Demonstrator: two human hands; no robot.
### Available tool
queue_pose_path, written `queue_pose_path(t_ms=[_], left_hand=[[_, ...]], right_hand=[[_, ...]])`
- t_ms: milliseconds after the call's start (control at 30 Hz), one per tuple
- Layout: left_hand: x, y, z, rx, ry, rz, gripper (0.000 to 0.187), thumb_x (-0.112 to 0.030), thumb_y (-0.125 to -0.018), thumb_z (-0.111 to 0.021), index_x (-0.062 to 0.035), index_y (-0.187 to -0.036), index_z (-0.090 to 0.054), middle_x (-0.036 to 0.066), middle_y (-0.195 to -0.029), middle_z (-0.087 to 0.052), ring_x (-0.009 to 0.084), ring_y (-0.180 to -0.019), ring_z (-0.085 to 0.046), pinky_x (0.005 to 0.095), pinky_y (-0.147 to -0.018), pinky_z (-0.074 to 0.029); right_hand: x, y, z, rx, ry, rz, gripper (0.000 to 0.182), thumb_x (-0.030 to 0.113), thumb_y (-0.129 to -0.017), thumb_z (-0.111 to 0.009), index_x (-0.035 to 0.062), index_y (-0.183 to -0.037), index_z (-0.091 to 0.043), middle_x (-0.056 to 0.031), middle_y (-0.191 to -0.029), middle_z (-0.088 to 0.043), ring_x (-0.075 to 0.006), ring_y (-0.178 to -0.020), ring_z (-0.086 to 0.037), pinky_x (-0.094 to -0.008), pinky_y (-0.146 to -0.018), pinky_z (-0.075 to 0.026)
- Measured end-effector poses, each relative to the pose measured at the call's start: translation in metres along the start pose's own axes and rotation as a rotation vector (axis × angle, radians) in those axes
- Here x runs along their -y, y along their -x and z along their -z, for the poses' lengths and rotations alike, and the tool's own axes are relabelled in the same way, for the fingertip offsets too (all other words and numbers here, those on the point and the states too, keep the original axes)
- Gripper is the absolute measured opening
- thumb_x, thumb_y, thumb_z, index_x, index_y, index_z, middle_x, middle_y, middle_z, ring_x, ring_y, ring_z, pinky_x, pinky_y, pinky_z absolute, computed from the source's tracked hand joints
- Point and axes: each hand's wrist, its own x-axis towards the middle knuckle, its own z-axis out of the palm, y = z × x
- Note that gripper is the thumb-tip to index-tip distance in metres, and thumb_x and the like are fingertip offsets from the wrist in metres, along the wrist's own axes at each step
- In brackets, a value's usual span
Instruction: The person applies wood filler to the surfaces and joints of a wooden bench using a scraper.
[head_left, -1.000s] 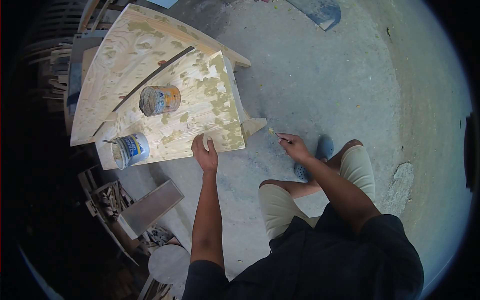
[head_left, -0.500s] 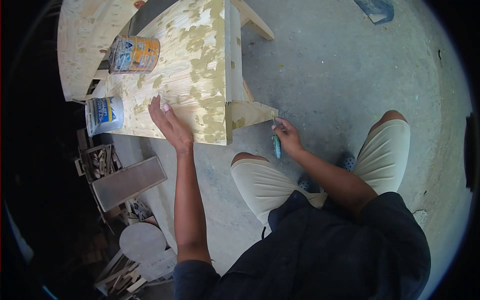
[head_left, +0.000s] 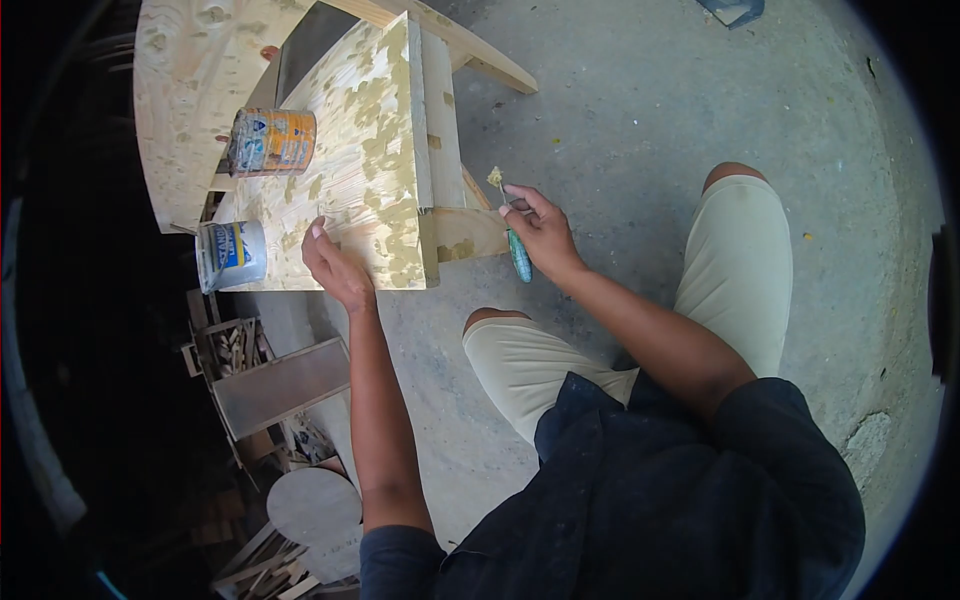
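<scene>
My right hand grips a small putty knife by its green-blue handle, just off the corner of a wooden table. A lump of yellowish putty sits on the knife's tip, raised beside the table's edge. With fingers extended, my left hand rests at the near part of the tabletop. Patches of the same yellowish filler cover much of the pale wood, thickest along the right edge. Across the board stand an orange-labelled can and a white tub with a blue and yellow label.
Another pale wooden panel stands behind the cans. At lower left are a framed board, a round grey disc and wood offcuts. A dark object lies on the concrete floor at the top.
My right hand has moved up and left, lifting the putty knife from the table leg; putty now shows on its tip. My left hand's fingers look more bent. The view has shifted slightly.
</scene>
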Motion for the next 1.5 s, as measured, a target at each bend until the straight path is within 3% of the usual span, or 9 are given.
queue_pose_path(t_ms=[67, 300, 600, 933, 1400, 1500], left_hand=[[0.000, 0.003, 0.002, 0.010, -0.028, 0.007, 0.039, -0.027, -0.103, -0.043, 0.0052, -0.112, -0.063, 0.016, -0.116, -0.060, 0.0263, -0.111, -0.052, 0.0359, -0.101, -0.038], [-0.001, 0.000, 0.000, 0.002, -0.098, -0.015, 0.040, -0.030, -0.102, -0.043, 0.0029, -0.110, -0.065, 0.015, -0.109, -0.061, 0.0241, -0.108, -0.052, 0.0347, -0.097, -0.039], [0.004, -0.001, 0.001, 0.028, -0.052, 0.044, 0.040, -0.031, -0.103, -0.044, 0.0019, -0.106, -0.066, 0.013, -0.109, -0.061, 0.0224, -0.107, -0.053, 0.0343, -0.097, -0.038], [0.009, -0.003, 0.002, 0.065, -0.060, 0.089, 0.040, -0.031, -0.103, -0.043, 0.0015, -0.105, -0.066, 0.011, -0.109, -0.061, 0.0206, -0.105, -0.053, 0.0344, -0.098, -0.038], [-0.004, -0.003, -0.002, 0.101, -0.095, 0.091, 0.041, -0.028, -0.104, -0.040, 0.0046, -0.104, -0.066, 0.012, -0.110, -0.062, 0.0206, -0.107, -0.053, 0.0347, -0.101, -0.038], [-0.009, -0.002, -0.004, 0.092, -0.113, 0.089, 0.042, -0.028, -0.104, -0.040, 0.0049, -0.104, -0.066, 0.012, -0.110, -0.062, 0.0208, -0.106, -0.054, 0.0346, -0.101, -0.038]], right_hand=[[0.015, 0.005, -0.003, 0.035, 0.113, 0.035, 0.041, 0.023, -0.090, -0.065, 0.0054, -0.126, -0.059, -0.0095, -0.092, -0.068, -0.0156, -0.071, -0.063, -0.0299, -0.066, -0.051], [0.041, 0.016, -0.022, 0.178, 0.082, 0.057, 0.041, 0.024, -0.089, -0.067, 0.0062, -0.125, -0.060, -0.0067, -0.087, -0.067, -0.0136, -0.068, -0.063, -0.0288, -0.066, -0.051], [0.041, -0.005, -0.008, 0.066, 0.090, 0.075, 0.040, 0.023, -0.088, -0.068, 0.0062, -0.124, -0.062, -0.0057, -0.087, -0.067, -0.0114, -0.066, -0.060, -0.0284, -0.065, -0.050], [0.026, 0.007, -0.003, 0.117, 0.049, -0.019, 0.038, 0.021, -0.088, -0.067, 0.0073, -0.123, -0.062, -0.0066, -0.088, -0.066, -0.0125, -0.065, -0.060, -0.0289, -0.064, -0.050], [0.022, 0.012, -0.006, 0.093, 0.058, 0.045, 0.033, 0.016, -0.088, -0.067, 0.0030, -0.118, -0.064, -0.0119, -0.095, -0.067, -0.0175, -0.075, -0.065, -0.0289, -0.066, -0.051], [0.030, 0.014, -0.008, 0.132, 0.056, -0.022, 0.034, 0.015, -0.088, -0.068, 0.0027, -0.119, -0.064, -0.0124, -0.095, -0.068, -0.0184, -0.078, -0.066, -0.0300, -0.068, -0.051]])
